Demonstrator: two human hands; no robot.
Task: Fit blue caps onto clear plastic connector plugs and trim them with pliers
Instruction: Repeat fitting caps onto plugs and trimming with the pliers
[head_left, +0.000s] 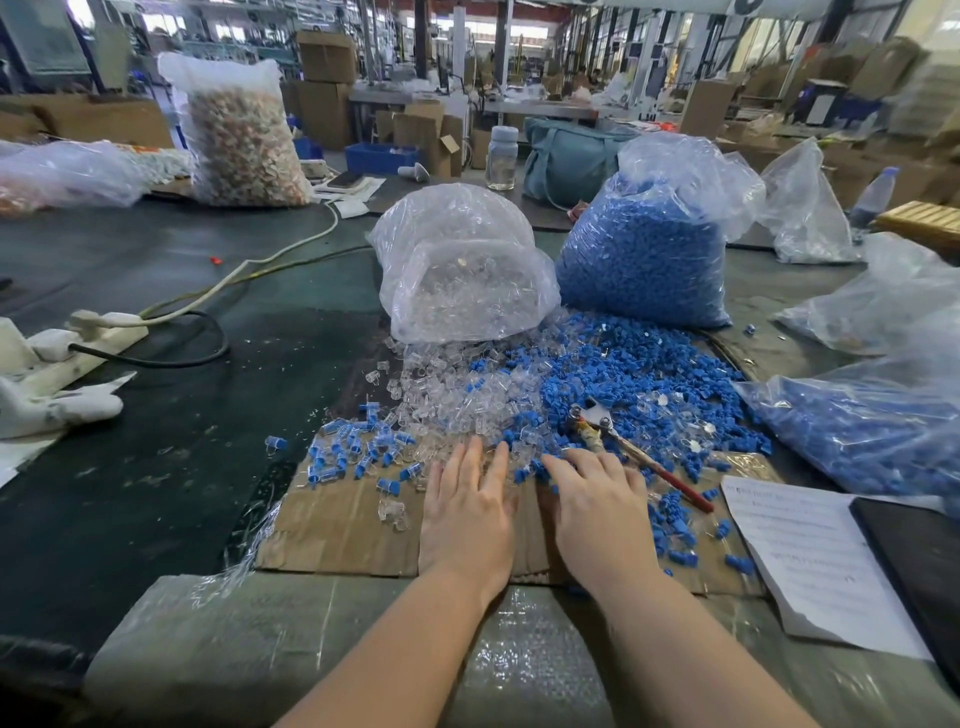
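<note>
Head view, both hands low centre of frame, lying palm-down on a cardboard sheet (332, 525) on the table (156, 415). Left hand (467, 512) has its fingers straight and spread, tips reaching the near edge of the pile of clear plugs (457, 400), holding nothing. Right hand (597, 506) also flat, fingers relaxed and extended, tips in the blue caps (639, 379) at the pile edge, gripping nothing. Pliers (623, 441) with a red handle lie on the caps just right of the right hand, head pointing up-left, not touched. Small group of capped plugs (353, 452) scattered left of the left hand on the cardboard. Centre of frame: clear bag of plugs (462, 270) spilling toward the hands; just right of it, a bag of blue caps (649, 249) standing upright. Another bag of caps (872, 436) at right edge. Paper sheet (810, 561) lower right, dark folder (919, 566) beside it. Power strip (72, 343) with cables at left edge. Tall bag of mixed parts (239, 140) upper left. Bubble wrap (332, 649) along the bottom of frame under the forearms
</note>
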